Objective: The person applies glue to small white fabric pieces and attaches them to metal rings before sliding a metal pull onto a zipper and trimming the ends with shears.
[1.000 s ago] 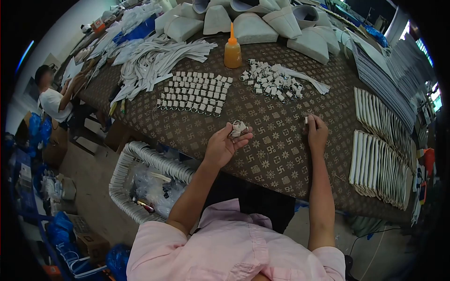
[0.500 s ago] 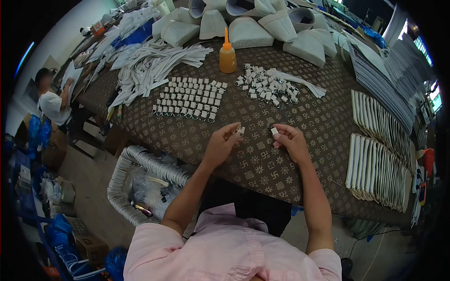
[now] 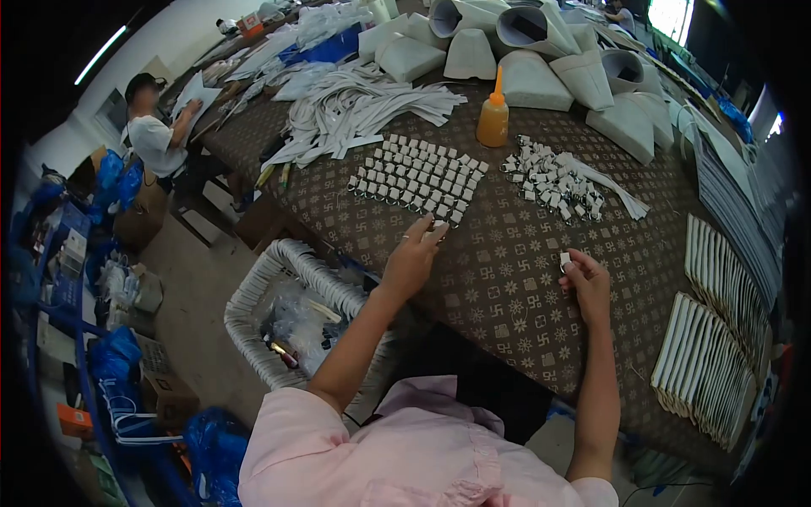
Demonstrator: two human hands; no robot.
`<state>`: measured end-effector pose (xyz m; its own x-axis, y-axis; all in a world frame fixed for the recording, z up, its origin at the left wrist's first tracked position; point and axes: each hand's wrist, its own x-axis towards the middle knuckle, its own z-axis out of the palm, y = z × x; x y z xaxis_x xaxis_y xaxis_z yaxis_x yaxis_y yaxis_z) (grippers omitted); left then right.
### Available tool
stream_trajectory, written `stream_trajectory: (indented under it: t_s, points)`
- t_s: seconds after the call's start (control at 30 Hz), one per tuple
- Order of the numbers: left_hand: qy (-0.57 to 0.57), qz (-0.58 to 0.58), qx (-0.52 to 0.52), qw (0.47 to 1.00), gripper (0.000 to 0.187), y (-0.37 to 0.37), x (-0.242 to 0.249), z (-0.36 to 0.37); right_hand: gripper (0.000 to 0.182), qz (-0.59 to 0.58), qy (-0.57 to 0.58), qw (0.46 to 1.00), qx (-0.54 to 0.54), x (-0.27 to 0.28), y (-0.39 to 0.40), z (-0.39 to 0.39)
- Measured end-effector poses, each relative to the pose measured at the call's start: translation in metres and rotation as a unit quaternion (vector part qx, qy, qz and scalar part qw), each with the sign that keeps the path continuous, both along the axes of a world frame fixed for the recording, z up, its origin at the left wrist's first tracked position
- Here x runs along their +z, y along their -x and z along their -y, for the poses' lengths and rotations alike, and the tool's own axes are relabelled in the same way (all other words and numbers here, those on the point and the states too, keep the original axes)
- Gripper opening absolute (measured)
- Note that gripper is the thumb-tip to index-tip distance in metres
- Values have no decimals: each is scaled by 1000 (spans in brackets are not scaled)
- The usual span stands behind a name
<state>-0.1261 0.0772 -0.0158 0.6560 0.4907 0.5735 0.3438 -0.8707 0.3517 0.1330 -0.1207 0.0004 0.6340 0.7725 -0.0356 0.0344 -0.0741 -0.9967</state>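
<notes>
My left hand [image 3: 410, 258] reaches to the lower edge of the neat rows of small white tabs with metal rings [image 3: 418, 177]. Its thumb and fingertips close round a small white tab [image 3: 438, 225] at the bottom of the rows. On the right, my right hand [image 3: 589, 283] pinches another white tab [image 3: 565, 260] between thumb and fingers, above the brown patterned table [image 3: 498, 291]. A loose heap of similar tabs [image 3: 553, 182] lies beyond my right hand.
An orange bottle [image 3: 492, 118] stands behind the tabs, near white strips [image 3: 338, 118] and white molded shapes [image 3: 528, 80]. Stacked folded pieces [image 3: 705, 363] lie at right. A wrapped basket [image 3: 253, 296] stands below the table's left edge. A person [image 3: 156, 139] sits at far left.
My left hand has moved forward and left to the rows with its tab. My right hand still holds its tab. The camera view has turned left.
</notes>
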Motion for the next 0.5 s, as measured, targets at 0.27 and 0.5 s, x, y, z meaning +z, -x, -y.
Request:
stream_trajectory:
  t_s: [0.27,0.5]
  points:
    - [61,139,6,988,30,-4,7,33,17,-59,-42,997,-11,4,18,6]
    - [543,149,-230,794,27,-62,10,66,9,-82,-43,996,0,20,88,-20]
